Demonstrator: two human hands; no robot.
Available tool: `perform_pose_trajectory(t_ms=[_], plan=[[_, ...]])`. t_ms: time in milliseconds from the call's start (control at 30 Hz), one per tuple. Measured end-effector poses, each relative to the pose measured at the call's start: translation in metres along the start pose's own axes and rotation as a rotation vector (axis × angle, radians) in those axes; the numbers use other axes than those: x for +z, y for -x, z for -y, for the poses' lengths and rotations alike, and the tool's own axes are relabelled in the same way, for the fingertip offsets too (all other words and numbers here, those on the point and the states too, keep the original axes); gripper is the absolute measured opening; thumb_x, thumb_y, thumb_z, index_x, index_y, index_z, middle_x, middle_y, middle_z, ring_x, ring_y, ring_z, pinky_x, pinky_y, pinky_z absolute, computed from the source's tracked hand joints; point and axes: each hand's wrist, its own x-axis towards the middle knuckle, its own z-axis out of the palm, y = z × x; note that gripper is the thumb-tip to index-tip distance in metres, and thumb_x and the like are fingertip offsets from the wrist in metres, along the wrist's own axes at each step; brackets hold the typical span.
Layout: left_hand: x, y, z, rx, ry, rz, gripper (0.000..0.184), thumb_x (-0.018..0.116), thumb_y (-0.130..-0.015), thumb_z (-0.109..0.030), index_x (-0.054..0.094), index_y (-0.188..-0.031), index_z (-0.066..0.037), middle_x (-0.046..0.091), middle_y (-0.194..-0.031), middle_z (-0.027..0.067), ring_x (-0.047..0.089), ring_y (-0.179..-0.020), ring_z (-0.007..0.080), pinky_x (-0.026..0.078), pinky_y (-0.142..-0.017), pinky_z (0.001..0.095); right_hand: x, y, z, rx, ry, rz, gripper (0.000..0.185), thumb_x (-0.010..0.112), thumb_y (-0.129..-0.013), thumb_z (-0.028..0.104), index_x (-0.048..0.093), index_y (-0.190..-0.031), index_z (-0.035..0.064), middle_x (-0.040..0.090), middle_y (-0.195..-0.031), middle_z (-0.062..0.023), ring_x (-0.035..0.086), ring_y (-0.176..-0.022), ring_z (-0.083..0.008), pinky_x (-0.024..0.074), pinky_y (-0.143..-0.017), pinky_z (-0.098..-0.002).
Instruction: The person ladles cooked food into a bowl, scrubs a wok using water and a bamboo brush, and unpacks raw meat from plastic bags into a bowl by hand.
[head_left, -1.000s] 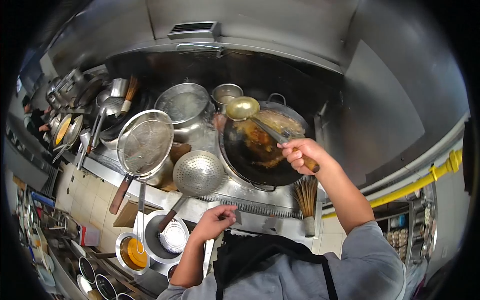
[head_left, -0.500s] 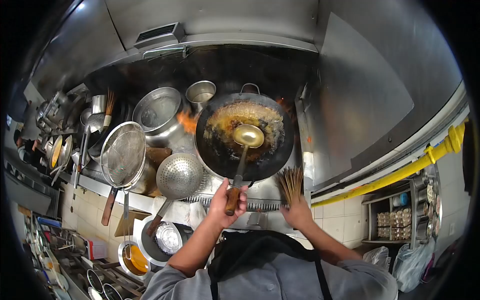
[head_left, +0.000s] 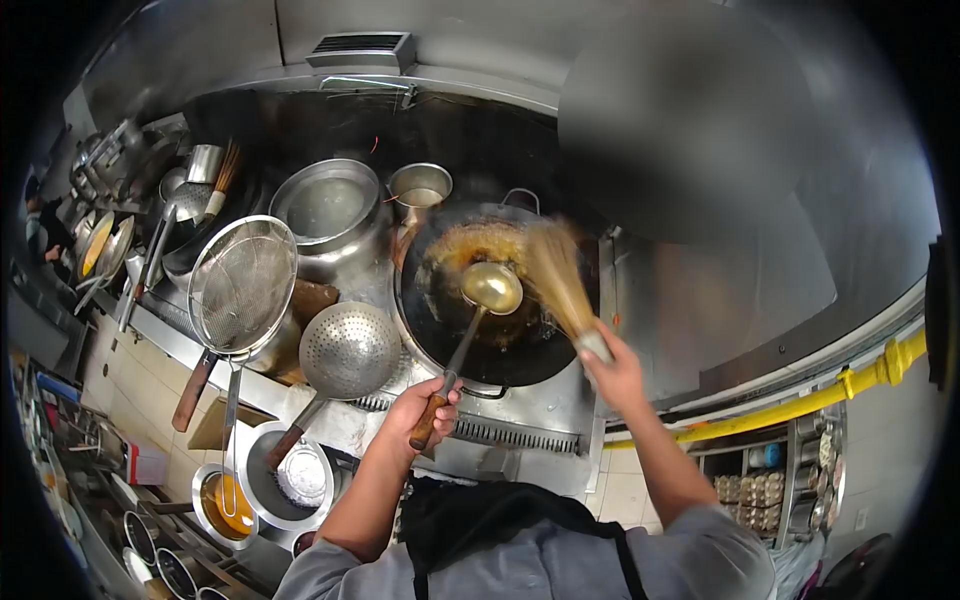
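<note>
My left hand (head_left: 420, 414) is wrapped round the wooden handle of a ladle (head_left: 492, 289). The ladle's bowl is over the black wok (head_left: 545, 362), which has brownish, wet-looking residue inside. In my right hand (head_left: 616, 375) is a bamboo wok brush (head_left: 562, 285), gripped by its pale bound end. Its bristles are smeared by motion above the wok's right side; whether they touch the wok I cannot tell. Left of the wok lies a perforated strainer (head_left: 350, 350) with a wooden handle.
Behind the strainer rests a mesh sieve (head_left: 243, 285). A wide metal pan (head_left: 326, 205) and a small pot (head_left: 420, 184) stand at the back. Lower left are a bowl of orange liquid (head_left: 226, 503) and a metal pot (head_left: 262, 478). A yellow pipe (head_left: 800, 402) runs along the right.
My right hand has lifted the brush from beside the wok's lower right up over its right side. The ladle stays over the wok. Flames at the wok's left have shrunk, and the view has shifted.
</note>
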Motion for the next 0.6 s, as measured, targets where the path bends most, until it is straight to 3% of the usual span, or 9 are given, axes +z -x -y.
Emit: perform_pose_trajectory(t_ms=[67,133,233,333,367,400,467,533,600], plan=[[-0.003,0.004,-0.003,-0.039,0.021,0.027,0.030,0.043,-0.100,-0.028,0.055,-0.112,-0.002,0.053,-0.073,-0.0004,0.041,-0.046,0.0069,0.035,-0.038,0.0210,0.026,-0.083,-0.038,-0.067,0.322,0.387,0.060,0.071,-0.082,0.027,0.051,-0.137,0.0140,0.066,-0.116,-0.0165,0.063,-0.108,-0.0290,0.0480,-0.093,-0.0365],[-0.007,0.002,0.005,-0.049,0.068,0.032,0.030,0.042,-0.101,-0.028,0.054,-0.113,-0.003,0.052,-0.072,-0.0002,0.039,-0.044,0.0072,0.035,-0.038,0.0215,0.057,-0.130,-0.013,-0.047,0.890,0.617,0.046,0.066,-0.082,0.028,0.060,-0.127,0.0174,0.067,-0.113,-0.0150,0.062,-0.107,-0.0312,0.0503,-0.089,-0.0397],[-0.012,0.005,0.004,-0.025,0.255,0.142,0.035,0.040,-0.101,-0.027,0.051,-0.117,0.001,0.049,-0.070,0.0001,0.038,-0.042,0.0069,0.033,-0.036,0.0216,0.070,-0.183,0.038,-0.105,1.185,0.507,0.030,0.063,-0.078,0.021,0.070,-0.107,0.0195,0.068,-0.110,-0.0121,0.064,-0.105,-0.0297,0.0516,-0.087,-0.0390],[-0.017,0.010,0.002,-0.026,0.317,0.193,0.036,0.040,-0.101,-0.026,0.050,-0.119,0.004,0.048,-0.069,0.0000,0.039,-0.042,0.0069,0.033,-0.035,0.0217,0.083,-0.173,0.057,-0.242,1.127,0.486,0.029,0.063,-0.077,0.020,0.071,-0.104,0.0195,0.071,-0.102,-0.0104,0.067,-0.099,-0.0275,0.0528,-0.083,-0.0397],[-0.014,0.012,0.001,-0.034,0.291,0.190,0.035,0.039,-0.102,-0.026,0.050,-0.118,0.003,0.047,-0.069,-0.0002,0.039,-0.042,0.0070,0.034,-0.035,0.0220,0.083,-0.168,0.060,-0.249,1.031,0.676,0.029,0.063,-0.077,0.021,0.071,-0.104,0.0154,0.071,-0.102,-0.0113,0.067,-0.098,-0.0264,0.0532,-0.084,-0.0400],[-0.012,0.010,0.003,-0.036,0.293,0.190,0.035,0.039,-0.102,-0.026,0.050,-0.118,0.003,0.047,-0.069,-0.0002,0.039,-0.042,0.0070,0.034,-0.035,0.0220,0.084,-0.184,0.058,-0.248,1.032,0.678,0.029,0.063,-0.077,0.021,0.071,-0.104,0.0154,0.071,-0.102,-0.0113,0.067,-0.098,-0.0264,0.0532,-0.084,-0.0400],[-0.013,0.008,0.005,-0.028,0.300,0.147,0.034,0.038,-0.102,-0.027,0.050,-0.116,0.002,0.047,-0.069,-0.0004,0.039,-0.042,0.0066,0.034,-0.035,0.0221,0.090,-0.213,0.045,-0.189,1.330,0.654,0.033,0.065,-0.077,0.026,0.070,-0.106,0.0123,0.070,-0.100,-0.0146,0.066,-0.102,-0.0288,0.0523,-0.087,-0.0399],[-0.017,0.004,0.003,-0.009,0.254,0.157,0.031,0.039,-0.102,-0.027,0.051,-0.115,-0.001,0.047,-0.069,-0.0011,0.038,-0.042,0.0062,0.034,-0.036,0.0221,0.095,-0.207,0.041,-0.209,1.177,0.469,0.032,0.066,-0.077,0.027,0.071,-0.105,0.0112,0.071,-0.099,-0.0144,0.066,-0.100,-0.0292,0.0531,-0.085,-0.0392],[-0.023,0.008,0.003,0.015,0.121,0.121,0.029,0.040,-0.102,-0.027,0.051,-0.115,-0.003,0.047,-0.069,-0.0018,0.039,-0.043,0.0060,0.034,-0.036,0.0222,0.099,-0.187,0.031,-0.201,1.052,0.486,0.037,0.065,-0.077,0.029,0.067,-0.113,0.0201,0.071,-0.098,-0.0110,0.067,-0.098,-0.0289,0.0532,-0.083,-0.0435]])
